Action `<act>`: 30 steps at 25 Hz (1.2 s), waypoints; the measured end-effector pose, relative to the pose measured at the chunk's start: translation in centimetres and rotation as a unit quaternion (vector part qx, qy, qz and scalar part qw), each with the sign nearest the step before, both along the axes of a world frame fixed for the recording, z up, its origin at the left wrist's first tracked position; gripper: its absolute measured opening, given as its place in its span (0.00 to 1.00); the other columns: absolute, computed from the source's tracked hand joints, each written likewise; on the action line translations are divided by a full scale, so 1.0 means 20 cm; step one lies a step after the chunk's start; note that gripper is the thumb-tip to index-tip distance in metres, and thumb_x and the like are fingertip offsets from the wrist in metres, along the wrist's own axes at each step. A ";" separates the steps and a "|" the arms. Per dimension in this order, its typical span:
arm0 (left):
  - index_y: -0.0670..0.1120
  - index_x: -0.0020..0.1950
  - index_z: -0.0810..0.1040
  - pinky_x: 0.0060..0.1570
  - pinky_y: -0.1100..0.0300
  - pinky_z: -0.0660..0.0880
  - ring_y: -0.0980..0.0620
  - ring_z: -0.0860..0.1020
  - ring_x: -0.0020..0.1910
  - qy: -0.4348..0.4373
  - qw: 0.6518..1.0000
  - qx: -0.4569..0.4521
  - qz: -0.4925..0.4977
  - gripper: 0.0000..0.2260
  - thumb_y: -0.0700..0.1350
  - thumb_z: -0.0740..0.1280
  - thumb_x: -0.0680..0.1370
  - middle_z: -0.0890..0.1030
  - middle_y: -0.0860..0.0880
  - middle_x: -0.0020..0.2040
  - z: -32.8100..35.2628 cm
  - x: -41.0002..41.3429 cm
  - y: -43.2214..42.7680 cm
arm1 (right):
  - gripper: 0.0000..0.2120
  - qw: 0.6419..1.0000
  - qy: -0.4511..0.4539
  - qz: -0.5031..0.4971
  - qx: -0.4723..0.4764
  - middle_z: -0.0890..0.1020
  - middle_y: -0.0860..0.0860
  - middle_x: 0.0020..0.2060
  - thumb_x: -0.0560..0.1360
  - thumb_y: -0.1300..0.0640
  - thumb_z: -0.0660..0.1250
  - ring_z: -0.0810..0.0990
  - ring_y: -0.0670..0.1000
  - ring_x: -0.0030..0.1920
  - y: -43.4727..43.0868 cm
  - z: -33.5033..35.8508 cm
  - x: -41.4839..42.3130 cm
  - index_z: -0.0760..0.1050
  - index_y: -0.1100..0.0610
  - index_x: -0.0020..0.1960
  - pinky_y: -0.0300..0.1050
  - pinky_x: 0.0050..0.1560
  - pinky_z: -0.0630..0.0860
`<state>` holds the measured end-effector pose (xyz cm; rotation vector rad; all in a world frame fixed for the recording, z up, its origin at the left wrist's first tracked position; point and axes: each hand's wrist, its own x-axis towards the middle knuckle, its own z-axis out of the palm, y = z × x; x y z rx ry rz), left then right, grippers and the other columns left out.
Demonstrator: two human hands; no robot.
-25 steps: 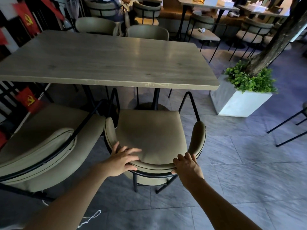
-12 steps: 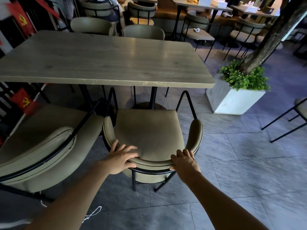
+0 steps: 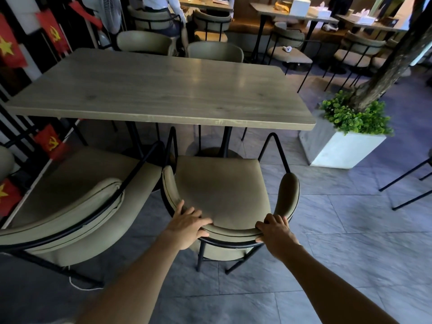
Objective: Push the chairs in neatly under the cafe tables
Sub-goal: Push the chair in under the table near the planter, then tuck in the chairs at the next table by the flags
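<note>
An olive padded chair point(image 3: 222, 190) with a black metal frame stands in front of the long grey wooden table point(image 3: 163, 90). Its seat front lies just short of the table's near edge. My left hand point(image 3: 187, 224) grips the left part of the curved backrest, fingers over the top. My right hand point(image 3: 274, 231) grips the right part of the same backrest. A second olive chair point(image 3: 77, 199) stands to the left, close beside the first and turned at an angle.
A white square planter point(image 3: 343, 148) with green leaves and a tree trunk stands right of the table. Two chairs point(image 3: 215, 51) sit at the table's far side. Black legs of another chair point(image 3: 411, 185) show at the right edge. A wall with red flags point(image 3: 50, 143) runs along the left.
The chair now sits a little closer to the table's near edge. Both hands have closed more firmly over its backrest. The view has tilted up, showing more of the far tables.
</note>
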<state>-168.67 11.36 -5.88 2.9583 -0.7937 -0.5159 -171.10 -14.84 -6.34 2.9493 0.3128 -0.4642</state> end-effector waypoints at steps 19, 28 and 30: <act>0.57 0.75 0.57 0.75 0.47 0.47 0.47 0.54 0.77 0.031 0.989 -0.099 0.101 0.26 0.56 0.60 0.79 0.56 0.51 0.78 0.24 0.05 0.20 | 0.34 0.992 0.109 -0.036 0.059 0.62 0.55 0.75 0.76 0.47 0.65 0.56 0.56 0.76 0.34 0.27 0.11 0.53 0.51 0.77 0.61 0.75 0.46; 0.56 0.74 0.62 0.71 0.52 0.58 0.45 0.62 0.73 -0.082 0.958 -0.145 0.231 0.25 0.54 0.62 0.77 0.63 0.50 0.76 0.75 0.07 1.14 | 0.35 0.976 0.040 -0.025 0.211 0.58 0.56 0.76 0.78 0.51 0.61 0.55 0.58 0.77 1.41 0.77 0.23 0.47 0.53 0.78 0.57 0.77 0.49; 0.56 0.74 0.61 0.72 0.50 0.57 0.45 0.60 0.74 -0.087 0.954 -0.120 0.261 0.26 0.55 0.62 0.78 0.62 0.50 0.76 0.83 0.02 1.39 | 0.35 0.975 0.037 -0.015 0.220 0.59 0.57 0.76 0.78 0.51 0.61 0.55 0.59 0.76 1.64 0.84 0.23 0.46 0.53 0.78 0.57 0.76 0.50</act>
